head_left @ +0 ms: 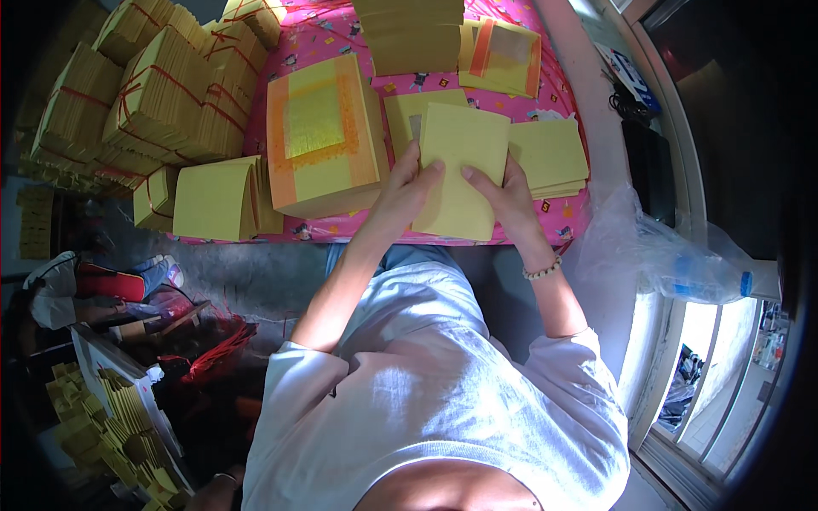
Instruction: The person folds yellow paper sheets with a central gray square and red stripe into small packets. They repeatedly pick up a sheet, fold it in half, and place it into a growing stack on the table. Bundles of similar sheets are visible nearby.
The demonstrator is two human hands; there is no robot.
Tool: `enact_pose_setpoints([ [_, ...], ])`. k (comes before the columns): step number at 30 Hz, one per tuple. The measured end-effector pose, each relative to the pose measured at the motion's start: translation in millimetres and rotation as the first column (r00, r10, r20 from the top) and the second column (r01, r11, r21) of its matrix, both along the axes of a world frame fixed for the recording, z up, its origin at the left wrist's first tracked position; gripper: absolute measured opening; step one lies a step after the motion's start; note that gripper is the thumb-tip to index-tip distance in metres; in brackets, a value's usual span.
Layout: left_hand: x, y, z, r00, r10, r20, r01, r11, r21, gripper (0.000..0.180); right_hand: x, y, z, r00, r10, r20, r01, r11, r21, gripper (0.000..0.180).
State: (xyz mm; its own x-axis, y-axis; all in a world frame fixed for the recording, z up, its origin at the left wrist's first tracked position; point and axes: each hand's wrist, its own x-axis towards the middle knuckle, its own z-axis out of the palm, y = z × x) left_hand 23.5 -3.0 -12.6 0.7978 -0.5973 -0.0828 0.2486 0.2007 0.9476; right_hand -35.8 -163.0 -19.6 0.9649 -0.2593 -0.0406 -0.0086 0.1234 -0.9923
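A thin stack of plain yellow paper sheets (464, 157) is held upright over the near edge of a table with a pink patterned cloth (528, 106). My left hand (407, 189) grips its left edge, thumb on the front. My right hand (503, 194) grips the lower right edge; a bead bracelet sits on that wrist. Just left stands a thick stack of yellow sheets with an orange border and a gold square (321, 136). To the right lies a low pile of plain yellow sheets (552, 153).
Bundles of yellow paper tied with red string (162, 94) fill the far left. A folded yellow pile (215, 200) sits at the table's near left. More stacks (409, 34) and bordered sheets (504, 55) lie at the back. A clear plastic bag (656, 251) hangs right, by a window.
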Motion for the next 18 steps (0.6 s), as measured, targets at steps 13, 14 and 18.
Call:
enact_pose_setpoints([
  [13,14.2,-5.2,-15.5,0.971,0.019,-0.237,-0.022,1.000,-0.011,0.038,11.6,-5.1,-1.8,0.988,0.060,-0.145,-0.051,0.997,0.064,0.043],
  [14,10.5,-5.8,-14.8,0.974,0.032,-0.223,-0.038,0.999,-0.021,0.038,10.3,-4.5,-3.7,0.991,0.051,-0.121,-0.048,0.998,0.026,0.044],
  [18,5.0,-4.7,-8.9,0.996,0.057,-0.063,-0.053,0.997,0.053,0.039,7.0,0.5,-9.1,0.996,-0.003,0.089,0.014,0.992,-0.125,0.050],
])
